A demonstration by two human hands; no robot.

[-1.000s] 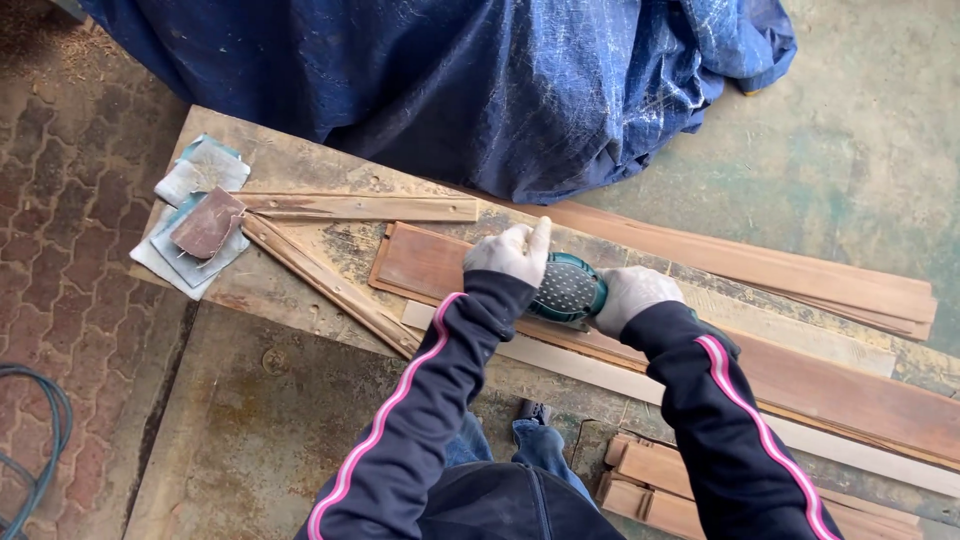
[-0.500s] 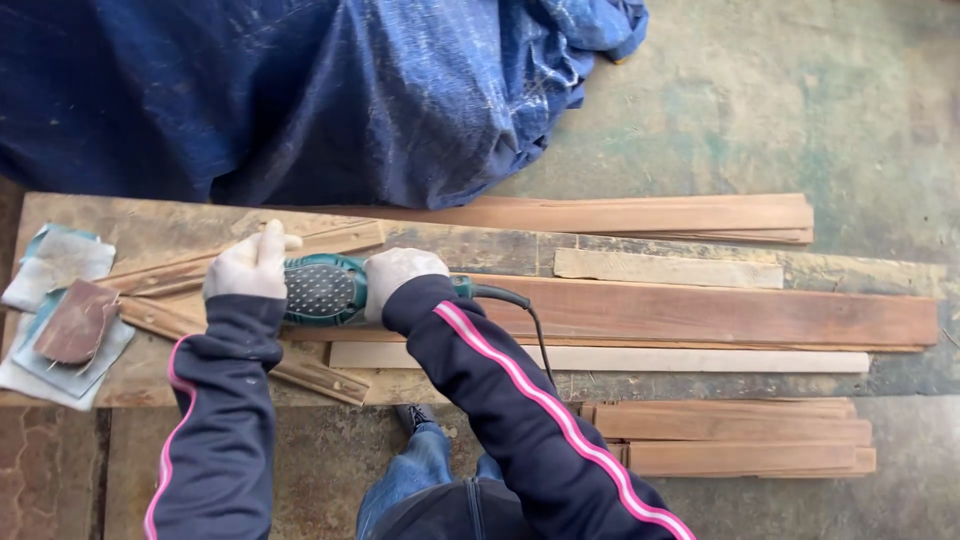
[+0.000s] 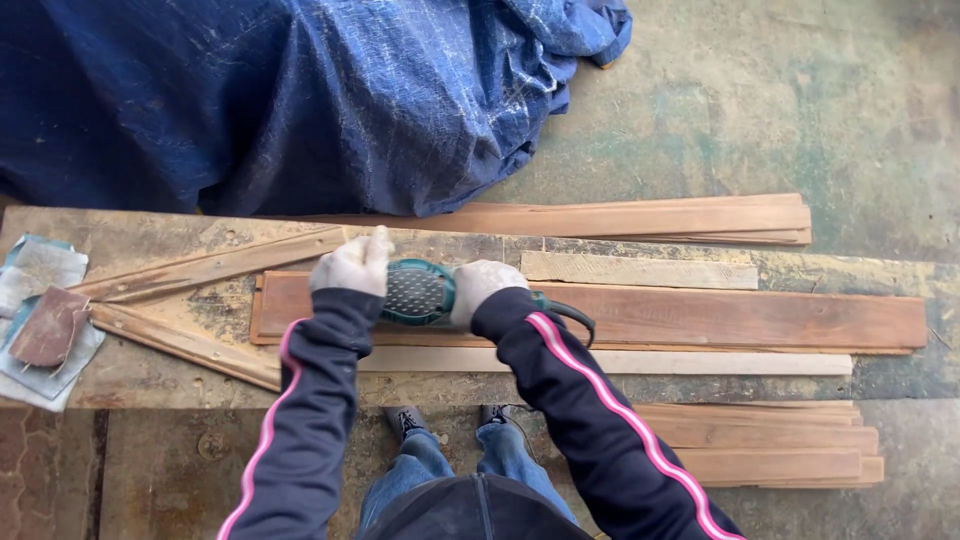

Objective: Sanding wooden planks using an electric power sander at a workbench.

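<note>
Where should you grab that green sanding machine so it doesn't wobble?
From above, with one hand at each end. The green sander lies flat along the reddish board. The left hand presses on its rounded front and the right hand wraps the narrower back, where the cord leaves.

I see soft, even daylight with no single strong source; shadows are faint, only a thin dark line under the long reddish-brown wooden plank (image 3: 700,315) toward 3 o'clock. The crumpled blue plastic tarpaulin (image 3: 300,100) at 11 o'clock shows pale scuffed sheen, not hard glare. Focus is sharp across the centre. Straight board edges bow slightly near the frame borders, and the corners look a little darker.
</note>
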